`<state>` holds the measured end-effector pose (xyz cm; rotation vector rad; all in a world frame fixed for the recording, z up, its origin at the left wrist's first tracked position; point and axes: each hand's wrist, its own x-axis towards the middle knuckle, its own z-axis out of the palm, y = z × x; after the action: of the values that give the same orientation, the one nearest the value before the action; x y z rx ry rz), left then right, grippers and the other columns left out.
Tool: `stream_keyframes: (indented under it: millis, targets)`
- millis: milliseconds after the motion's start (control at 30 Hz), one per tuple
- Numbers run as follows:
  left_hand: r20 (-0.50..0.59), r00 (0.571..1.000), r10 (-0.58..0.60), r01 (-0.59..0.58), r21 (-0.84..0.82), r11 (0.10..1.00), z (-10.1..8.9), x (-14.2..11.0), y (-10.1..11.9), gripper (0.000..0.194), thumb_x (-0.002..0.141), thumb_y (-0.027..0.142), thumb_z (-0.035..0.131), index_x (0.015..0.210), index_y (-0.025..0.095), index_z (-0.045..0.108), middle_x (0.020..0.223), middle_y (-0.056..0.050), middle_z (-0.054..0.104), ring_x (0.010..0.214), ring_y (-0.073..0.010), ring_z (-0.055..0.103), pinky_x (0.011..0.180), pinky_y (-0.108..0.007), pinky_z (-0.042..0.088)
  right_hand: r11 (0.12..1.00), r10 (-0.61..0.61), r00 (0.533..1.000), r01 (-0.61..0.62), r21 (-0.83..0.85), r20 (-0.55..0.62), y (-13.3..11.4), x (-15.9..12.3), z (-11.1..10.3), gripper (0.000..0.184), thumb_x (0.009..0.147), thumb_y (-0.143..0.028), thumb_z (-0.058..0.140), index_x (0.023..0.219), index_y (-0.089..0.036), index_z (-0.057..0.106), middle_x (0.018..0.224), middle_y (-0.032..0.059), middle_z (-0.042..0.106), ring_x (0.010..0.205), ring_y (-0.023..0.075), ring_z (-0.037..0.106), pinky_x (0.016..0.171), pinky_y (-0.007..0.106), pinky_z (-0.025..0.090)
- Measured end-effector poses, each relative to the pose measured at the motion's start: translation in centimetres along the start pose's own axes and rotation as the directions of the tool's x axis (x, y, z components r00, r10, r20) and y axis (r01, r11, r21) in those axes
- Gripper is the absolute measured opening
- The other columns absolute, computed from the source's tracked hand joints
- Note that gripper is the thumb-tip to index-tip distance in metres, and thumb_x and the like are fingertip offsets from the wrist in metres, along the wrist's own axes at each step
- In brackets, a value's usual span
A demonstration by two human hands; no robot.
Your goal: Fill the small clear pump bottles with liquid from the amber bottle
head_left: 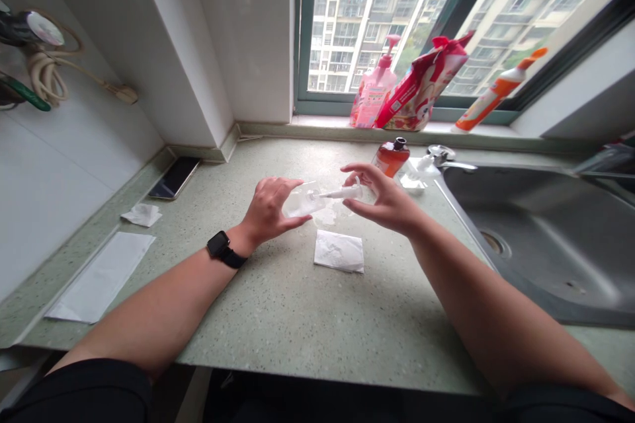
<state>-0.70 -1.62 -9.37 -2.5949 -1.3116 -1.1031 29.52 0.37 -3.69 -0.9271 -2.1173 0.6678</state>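
Note:
Over the counter, my left hand [270, 208] grips a clear plastic bottle [301, 200], which lies tilted with its mouth toward the right. Facing it, my right hand [380, 195] pinches a translucent white piece with a thin stem [347, 192], perhaps a pump top. The stem's tip is at the bottle's mouth; whether it is inside I cannot tell. Below the hands lies a folded white tissue [338, 251]. A wet-looking patch [326, 213] shows on the counter under the bottle's mouth. Just behind my right hand stands an amber-red bottle [391, 157] with an uncapped dark neck.
A white pump-like item [419, 170] sits beside the steel sink [546, 231] and its tap [444, 157]. At left lie a phone [174, 178], a crumpled tissue [142, 215] and a flat white packet [102, 277]. On the windowsill stand a pink pump bottle [372, 96], a red bag [421, 89] and an orange-white bottle [493, 98].

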Motion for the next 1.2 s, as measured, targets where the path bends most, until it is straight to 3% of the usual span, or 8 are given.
stream_keyframes:
  millis: [167, 400, 633, 767, 900, 1033, 1200]
  targets:
    - [-0.017, 1.0, -0.02, 0.019, -0.026, 0.999, 0.0, 0.0, -0.3, 0.069, 0.096, 0.068, 0.076, 0.147, 0.024, 0.06, 0.133, -0.012, 0.076, 0.123, -0.0336, 0.069, 0.114, -0.052, 0.045, 0.99, 0.052, 0.995, -0.04, -0.133, 0.084, 0.7, 0.1, -1.5, 0.034, 0.09, -0.047, 0.077, 0.117, -0.028, 0.071, 0.114, 0.0076, 0.078, 0.108, 0.0289, 0.074, 0.098, 0.047, 0.059]
    - [-0.02, 1.0, 0.012, -0.012, -0.014, 1.0, 0.0, 0.0, -0.3, 0.068, 0.095, 0.066, 0.077, 0.146, 0.024, 0.059, 0.131, -0.012, 0.076, 0.12, -0.0333, 0.07, 0.113, -0.052, 0.047, 0.947, 0.112, 0.973, -0.042, -0.317, 0.203, 1.7, 0.4, -2.4, 0.019, 0.09, -0.037, 0.075, 0.106, -0.027, 0.077, 0.111, 0.0073, 0.08, 0.104, 0.0273, 0.075, 0.095, 0.043, 0.058]
    - [-0.026, 0.999, 0.032, -0.032, -0.017, 0.999, -0.1, 0.0, -0.4, 0.065, 0.095, 0.063, 0.077, 0.146, 0.027, 0.059, 0.131, -0.011, 0.076, 0.121, -0.0347, 0.07, 0.115, -0.055, 0.048, 0.856, 0.292, 0.955, -0.237, -0.46, 0.05, 1.7, -0.1, -9.2, 0.024, 0.088, -0.043, 0.073, 0.104, -0.025, 0.075, 0.109, 0.0085, 0.08, 0.1, 0.0284, 0.072, 0.091, 0.042, 0.055]
    - [-0.063, 0.998, 0.01, -0.011, -0.019, 1.0, -0.1, 0.0, -0.7, 0.063, 0.095, 0.063, 0.077, 0.144, 0.028, 0.06, 0.129, -0.01, 0.076, 0.119, -0.0353, 0.071, 0.113, -0.056, 0.05, 0.697, 0.51, 0.857, -0.365, -0.618, 0.07, 2.3, -0.6, -11.8, 0.022, 0.086, -0.039, 0.075, 0.102, -0.025, 0.075, 0.108, 0.0081, 0.08, 0.094, 0.0267, 0.071, 0.08, 0.037, 0.053]
    - [-0.099, 0.995, -0.028, 0.027, -0.01, 1.0, -0.2, 0.0, -1.1, 0.064, 0.095, 0.066, 0.076, 0.143, 0.027, 0.059, 0.127, -0.011, 0.075, 0.117, -0.0349, 0.072, 0.113, -0.056, 0.051, 0.552, 0.68, 0.729, -0.437, -0.71, 0.08, 4.2, -0.7, -12.4, 0.02, 0.089, -0.036, 0.072, 0.104, -0.023, 0.075, 0.106, 0.0093, 0.08, 0.092, 0.0258, 0.071, 0.074, 0.035, 0.049]
    - [-0.129, 0.989, -0.079, 0.076, -0.028, 0.997, -0.4, 0.0, -1.7, 0.067, 0.093, 0.071, 0.075, 0.142, 0.027, 0.059, 0.124, -0.01, 0.075, 0.113, -0.0343, 0.072, 0.11, -0.055, 0.054, 0.521, 0.735, 0.666, -0.429, -0.738, 0.132, 6.1, -0.8, -12.1, 0.024, 0.089, -0.027, 0.07, 0.11, -0.02, 0.076, 0.114, 0.0113, 0.08, 0.096, 0.0253, 0.072, 0.077, 0.033, 0.05]
    - [-0.124, 0.98, -0.157, 0.151, -0.054, 0.987, -0.5, 0.2, -2.1, 0.07, 0.092, 0.075, 0.072, 0.139, 0.026, 0.06, 0.125, -0.011, 0.074, 0.113, -0.0331, 0.073, 0.109, -0.054, 0.057, 0.508, 0.761, 0.63, -0.427, -0.748, 0.157, 7.4, -1.0, -11.6, 0.027, 0.084, -0.029, 0.075, 0.11, -0.022, 0.08, 0.115, 0.0097, 0.082, 0.098, 0.0254, 0.073, 0.078, 0.032, 0.052]
